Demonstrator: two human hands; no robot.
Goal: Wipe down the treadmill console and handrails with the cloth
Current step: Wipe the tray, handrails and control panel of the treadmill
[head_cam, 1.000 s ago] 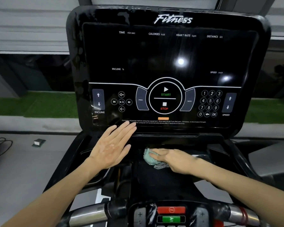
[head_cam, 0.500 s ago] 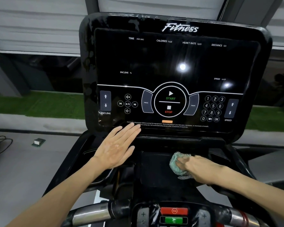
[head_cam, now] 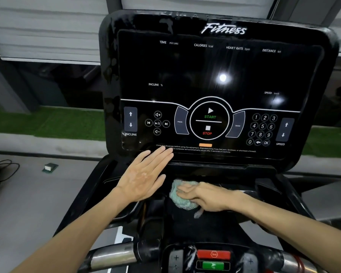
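Observation:
The black treadmill console [head_cam: 215, 75] fills the upper view, its glossy screen dark with white labels and smudges. My right hand [head_cam: 205, 196] presses a bunched light-green cloth [head_cam: 180, 196] flat onto the black tray below the screen, fingers straight and pointing left. My left hand [head_cam: 146, 174] lies flat with straight fingers, its fingertips touching the console's lower edge near the warning text. The chrome handrail [head_cam: 110, 257] crosses the bottom of the view, with a red and green button panel [head_cam: 213, 260] at its middle.
Grey floor lies to the left with a small green-and-white object [head_cam: 50, 168] and a black cable [head_cam: 4, 170]. A green turf strip [head_cam: 43, 123] runs behind the console. Recessed holders sit at both sides of the tray.
My right hand slid the cloth right across the tray, then back left toward the centre. My left hand stayed flat at the console's lower edge.

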